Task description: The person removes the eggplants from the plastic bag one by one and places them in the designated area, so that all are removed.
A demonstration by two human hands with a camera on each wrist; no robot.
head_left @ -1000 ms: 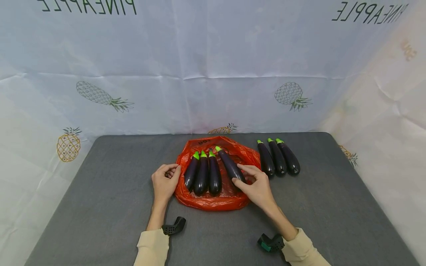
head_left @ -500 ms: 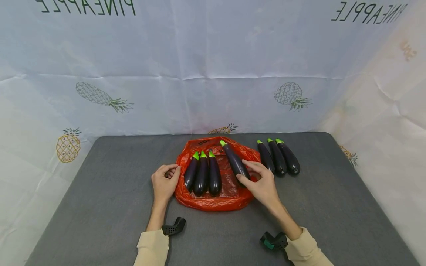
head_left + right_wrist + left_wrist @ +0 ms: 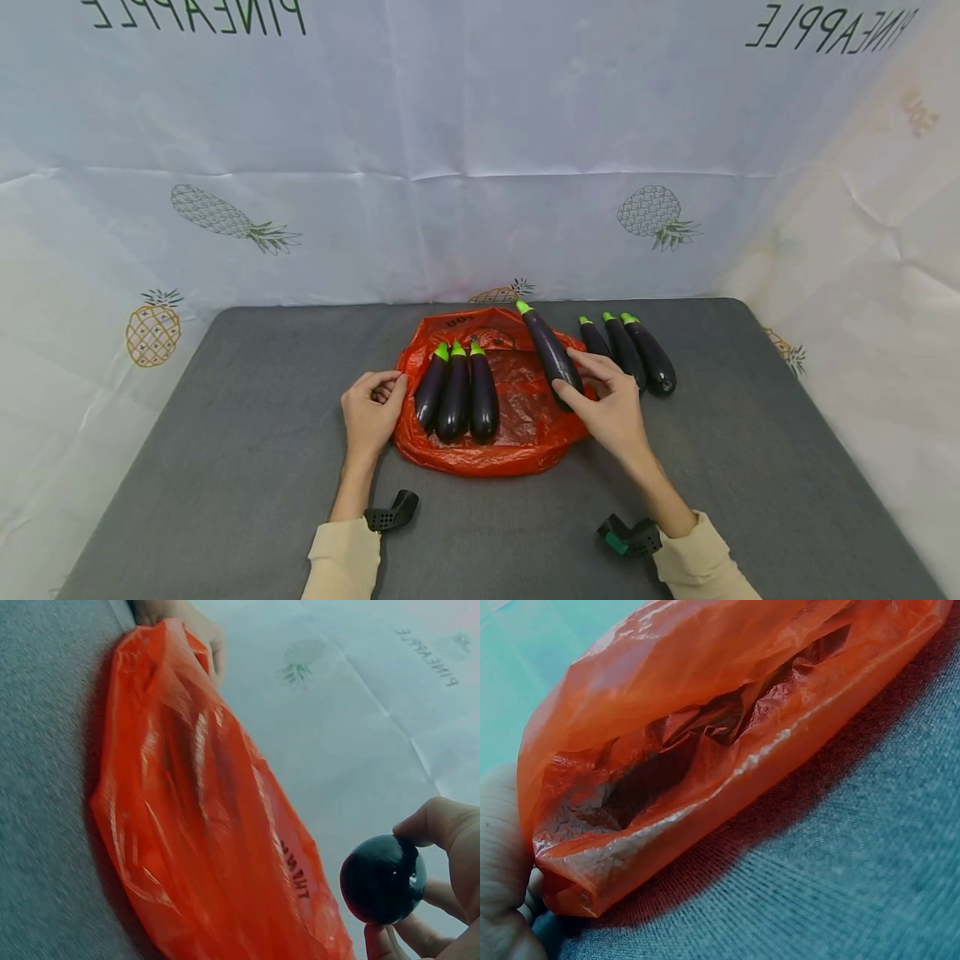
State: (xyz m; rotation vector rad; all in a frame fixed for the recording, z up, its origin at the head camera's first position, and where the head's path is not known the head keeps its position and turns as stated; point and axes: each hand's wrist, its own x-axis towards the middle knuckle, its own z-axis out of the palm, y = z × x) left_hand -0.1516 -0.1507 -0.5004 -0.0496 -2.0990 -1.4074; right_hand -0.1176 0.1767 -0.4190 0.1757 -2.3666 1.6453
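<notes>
A red plastic bag (image 3: 517, 454) lies open on the table with three eggplants (image 3: 455, 396) side by side in its left part. My left hand (image 3: 371, 410) pinches the bag's left rim; in the left wrist view the bag's edge (image 3: 652, 847) rises from that grip. My right hand (image 3: 611, 408) holds another eggplant (image 3: 551, 350) by its rounded lower end, green stem pointing away, over the bag's right side. The right wrist view shows that eggplant's round end (image 3: 382, 879) between thumb and fingers, apart from the bag.
Three more eggplants (image 3: 637, 354) lie together on the grey table (image 3: 247, 433), just right of the bag; the right hand and held eggplant partly cover the nearest one. A white pineapple-print cloth (image 3: 480, 233) hangs behind the table's back edge.
My right hand has moved right and away from me with the eggplant, from the bag's middle to its right rim. The left hand and the three eggplants in the bag have stayed put.
</notes>
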